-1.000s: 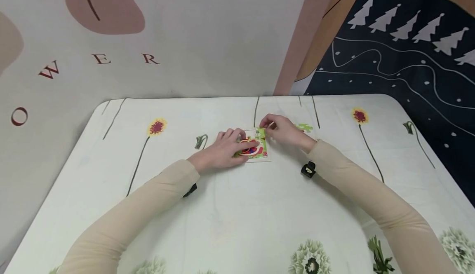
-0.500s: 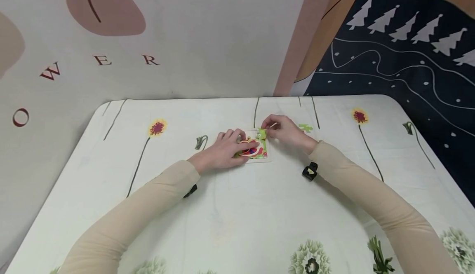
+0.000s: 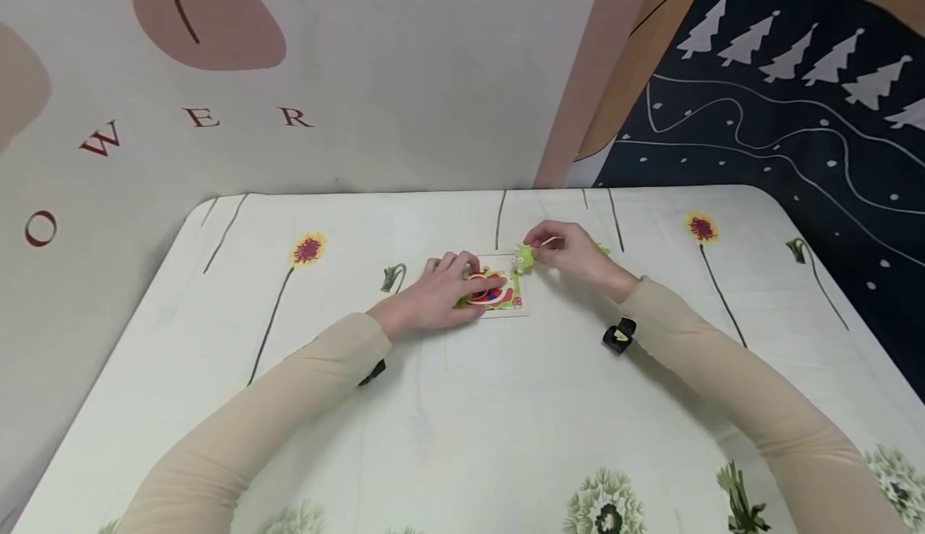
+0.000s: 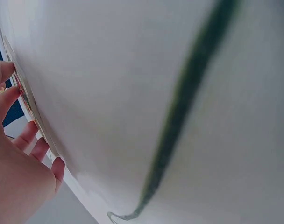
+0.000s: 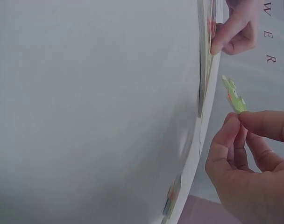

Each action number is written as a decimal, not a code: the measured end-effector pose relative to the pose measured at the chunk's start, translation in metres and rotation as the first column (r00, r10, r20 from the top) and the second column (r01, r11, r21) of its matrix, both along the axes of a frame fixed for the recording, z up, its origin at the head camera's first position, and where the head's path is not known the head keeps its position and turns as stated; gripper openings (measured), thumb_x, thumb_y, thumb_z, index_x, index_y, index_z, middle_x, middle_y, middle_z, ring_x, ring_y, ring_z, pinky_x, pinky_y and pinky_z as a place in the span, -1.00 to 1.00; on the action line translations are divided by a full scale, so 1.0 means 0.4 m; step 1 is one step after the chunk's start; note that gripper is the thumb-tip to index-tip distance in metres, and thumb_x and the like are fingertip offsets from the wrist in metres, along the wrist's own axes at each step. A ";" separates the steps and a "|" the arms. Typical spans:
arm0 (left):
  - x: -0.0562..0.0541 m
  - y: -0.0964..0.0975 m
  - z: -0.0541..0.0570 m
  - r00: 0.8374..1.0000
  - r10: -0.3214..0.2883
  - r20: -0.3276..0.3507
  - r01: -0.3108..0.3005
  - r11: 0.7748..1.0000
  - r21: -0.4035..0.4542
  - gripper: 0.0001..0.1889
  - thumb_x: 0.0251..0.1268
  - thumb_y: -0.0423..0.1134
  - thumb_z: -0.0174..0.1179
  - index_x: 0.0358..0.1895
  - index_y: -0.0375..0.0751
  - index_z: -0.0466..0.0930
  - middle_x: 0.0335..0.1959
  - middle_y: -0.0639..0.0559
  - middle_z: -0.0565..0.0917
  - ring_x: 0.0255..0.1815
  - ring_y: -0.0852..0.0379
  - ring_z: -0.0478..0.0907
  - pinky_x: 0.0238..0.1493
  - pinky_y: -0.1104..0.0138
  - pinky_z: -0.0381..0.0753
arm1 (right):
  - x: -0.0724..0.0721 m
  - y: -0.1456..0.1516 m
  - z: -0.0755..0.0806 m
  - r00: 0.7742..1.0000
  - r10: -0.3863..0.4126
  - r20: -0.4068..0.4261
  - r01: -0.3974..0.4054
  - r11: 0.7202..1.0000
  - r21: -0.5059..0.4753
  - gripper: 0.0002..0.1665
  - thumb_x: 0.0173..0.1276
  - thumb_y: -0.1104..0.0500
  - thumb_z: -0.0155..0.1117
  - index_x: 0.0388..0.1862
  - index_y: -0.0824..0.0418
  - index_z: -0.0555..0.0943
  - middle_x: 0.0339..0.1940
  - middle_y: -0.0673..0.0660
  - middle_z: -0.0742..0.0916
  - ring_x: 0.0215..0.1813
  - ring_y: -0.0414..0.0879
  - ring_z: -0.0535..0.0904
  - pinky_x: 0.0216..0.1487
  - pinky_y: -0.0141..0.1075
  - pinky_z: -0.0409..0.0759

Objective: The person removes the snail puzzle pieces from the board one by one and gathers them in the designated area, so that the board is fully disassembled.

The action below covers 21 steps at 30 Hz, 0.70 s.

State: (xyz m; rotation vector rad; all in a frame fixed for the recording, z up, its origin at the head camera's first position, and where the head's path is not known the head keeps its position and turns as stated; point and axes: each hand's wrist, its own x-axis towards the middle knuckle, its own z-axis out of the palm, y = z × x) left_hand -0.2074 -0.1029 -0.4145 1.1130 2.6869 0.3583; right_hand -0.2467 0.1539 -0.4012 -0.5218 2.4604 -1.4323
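A small flat jigsaw puzzle board (image 3: 514, 299) with a pale border and a red, white and green picture lies on the table. My left hand (image 3: 438, 293) rests on its left part, fingers spread and tips touching it, hiding much of the picture. In the left wrist view, the fingertips lie along the thin board (image 4: 32, 105). My right hand (image 3: 574, 257) pinches a bright green puzzle piece (image 3: 523, 258) between thumb and index finger, at the board's upper right corner. The right wrist view shows this piece (image 5: 234, 94) raised above the table, apart from the board.
Another green puzzle piece (image 3: 604, 249) lies on the table beyond the right hand, mostly hidden by it; the right wrist view shows this loose piece (image 5: 172, 198) too. A flower-printed white cloth (image 3: 462, 421) covers the table. Patterned fabric (image 3: 433, 76) rises behind the far edge.
My right hand has lifted the green puzzle piece off the board's upper right corner and drawn it slightly right, now partly covering the loose piece. The left hand has stayed on the board.
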 end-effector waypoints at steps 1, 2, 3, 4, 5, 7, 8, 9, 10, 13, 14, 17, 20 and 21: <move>0.000 0.000 -0.001 1.000 0.000 -0.001 0.000 1.000 0.001 -0.45 0.40 0.04 0.05 0.45 0.26 0.27 0.21 -0.04 0.24 0.10 -0.01 0.17 0.04 0.08 0.18 | 0.000 0.004 0.001 1.000 -0.002 -0.005 0.002 1.000 0.004 -0.78 0.37 0.38 0.16 -0.03 0.41 0.57 -0.07 0.30 0.63 -0.06 0.13 0.58 -0.11 -0.28 0.47; 0.000 0.000 -0.001 1.000 0.001 -0.001 -0.001 1.000 0.001 -0.45 0.40 0.04 0.05 0.45 0.26 0.27 0.21 -0.04 0.24 0.10 -0.01 0.17 0.04 0.08 0.18 | 0.000 0.007 0.002 1.000 -0.001 -0.013 0.001 1.000 0.010 -0.79 0.37 0.39 0.16 -0.04 0.42 0.57 -0.07 0.30 0.64 -0.06 0.13 0.58 -0.10 -0.28 0.47; 0.000 0.000 -0.001 1.000 0.001 0.001 -0.001 1.000 0.003 -0.45 0.40 0.04 0.06 0.45 0.25 0.28 0.21 -0.04 0.24 0.10 -0.02 0.17 0.05 0.08 0.17 | 0.000 0.010 0.003 1.000 -0.004 -0.014 0.004 1.000 0.014 -0.79 0.36 0.39 0.16 -0.05 0.41 0.58 -0.07 0.29 0.64 -0.06 0.11 0.58 -0.09 -0.28 0.47; 0.000 0.000 -0.002 1.000 0.002 0.000 -0.002 1.000 0.002 -0.45 0.40 0.04 0.06 0.45 0.25 0.28 0.21 -0.04 0.24 0.10 -0.02 0.17 0.05 0.08 0.17 | 0.000 0.014 0.003 1.000 -0.006 -0.016 0.006 1.000 0.018 -0.80 0.36 0.39 0.16 -0.06 0.41 0.58 -0.07 0.28 0.64 -0.06 0.10 0.57 -0.08 -0.28 0.47; 0.000 0.000 -0.003 1.000 0.003 0.001 -0.003 1.000 0.003 -0.45 0.40 0.04 0.06 0.45 0.25 0.28 0.21 -0.04 0.24 0.10 -0.02 0.17 0.05 0.08 0.17 | 0.000 0.017 0.004 1.000 -0.008 -0.016 0.009 1.000 0.023 -0.80 0.36 0.39 0.16 -0.06 0.40 0.58 -0.08 0.27 0.64 -0.05 0.10 0.57 -0.07 -0.27 0.48; 0.001 0.001 -0.004 1.000 0.005 0.003 -0.005 1.000 0.006 -0.45 0.39 0.03 0.06 0.44 0.25 0.28 0.21 -0.04 0.24 0.11 -0.02 0.17 0.05 0.08 0.17 | 0.000 0.024 0.004 1.000 -0.009 -0.018 0.010 1.000 0.028 -0.80 0.36 0.40 0.17 -0.06 0.41 0.59 -0.08 0.27 0.65 -0.04 0.08 0.56 -0.03 -0.26 0.47; 0.001 0.001 -0.003 1.000 0.005 0.004 -0.005 1.000 0.007 -0.45 0.39 0.03 0.06 0.44 0.25 0.28 0.21 -0.04 0.24 0.11 -0.01 0.17 0.05 0.08 0.17 | 0.000 0.028 0.004 1.000 -0.007 -0.020 0.008 0.999 0.031 -0.80 0.36 0.39 0.17 -0.06 0.41 0.59 -0.08 0.27 0.65 -0.03 0.07 0.56 -0.01 -0.25 0.47; 0.001 0.001 -0.003 1.000 0.005 0.005 -0.005 1.000 0.008 -0.45 0.39 0.03 0.06 0.44 0.25 0.28 0.21 -0.04 0.24 0.11 -0.01 0.17 0.05 0.09 0.17 | 0.000 0.032 0.004 1.000 -0.010 -0.017 0.010 0.999 0.031 -0.80 0.36 0.39 0.17 -0.07 0.41 0.59 -0.08 0.27 0.65 -0.03 0.07 0.56 -0.01 -0.25 0.47; 0.001 0.001 -0.003 1.000 0.004 0.005 -0.004 1.000 0.008 -0.45 0.39 0.03 0.06 0.44 0.25 0.28 0.21 -0.04 0.24 0.11 -0.01 0.17 0.04 0.09 0.17 | 0.001 0.037 0.003 1.000 -0.010 -0.015 0.011 0.999 0.031 -0.80 0.36 0.39 0.17 -0.07 0.41 0.59 -0.09 0.28 0.65 -0.03 0.07 0.56 -0.01 -0.25 0.46; 0.001 0.002 -0.004 1.000 -0.003 -0.005 0.003 1.000 0.005 -0.45 0.40 0.03 0.04 0.44 0.25 0.28 0.21 -0.04 0.24 0.11 -0.01 0.17 0.03 0.11 0.17 | 0.005 0.052 0.004 1.000 -0.018 -0.012 0.018 0.999 0.039 -0.81 0.36 0.39 0.16 -0.08 0.41 0.60 -0.10 0.28 0.65 -0.05 0.07 0.55 -0.04 -0.26 0.46; 0.001 0.002 -0.003 1.000 -0.007 -0.011 0.007 1.000 0.007 -0.45 0.40 0.03 0.04 0.44 0.25 0.28 0.21 -0.04 0.24 0.11 -0.01 0.17 0.03 0.11 0.17 | 0.007 0.057 0.004 1.000 -0.021 -0.010 0.021 0.999 0.046 -0.81 0.36 0.38 0.16 -0.08 0.40 0.60 -0.11 0.27 0.65 -0.06 0.06 0.55 -0.04 -0.27 0.45; 0.000 0.003 -0.003 1.000 -0.013 -0.026 0.014 1.000 0.016 -0.46 0.39 0.02 0.04 0.44 0.23 0.30 0.21 -0.06 0.25 0.10 -0.03 0.19 0.02 0.10 0.18 | 0.012 0.071 0.006 1.000 -0.028 -0.006 0.028 0.998 0.058 -0.81 0.36 0.38 0.16 -0.08 0.40 0.60 -0.11 0.28 0.65 -0.08 0.07 0.54 -0.06 -0.28 0.44; 0.000 0.002 -0.002 0.999 -0.016 -0.031 0.016 1.000 0.027 -0.46 0.39 0.01 0.04 0.43 0.23 0.31 0.21 -0.06 0.26 0.11 -0.04 0.19 0.02 0.09 0.18 | 0.017 0.083 0.008 0.999 -0.032 0.003 0.032 0.997 0.066 -0.80 0.37 0.36 0.16 -0.07 0.40 0.60 -0.09 0.28 0.64 -0.06 0.06 0.53 -0.01 -0.28 0.43; 0.000 0.002 -0.002 0.999 -0.016 -0.031 0.017 0.999 0.027 -0.46 0.39 0.01 0.03 0.43 0.23 0.31 0.21 -0.06 0.26 0.12 -0.04 0.19 0.03 0.08 0.18 | 0.019 0.087 0.008 0.999 -0.035 0.005 0.034 0.997 0.065 -0.80 0.37 0.36 0.17 -0.06 0.40 0.60 -0.08 0.28 0.64 -0.05 0.07 0.53 0.00 -0.27 0.43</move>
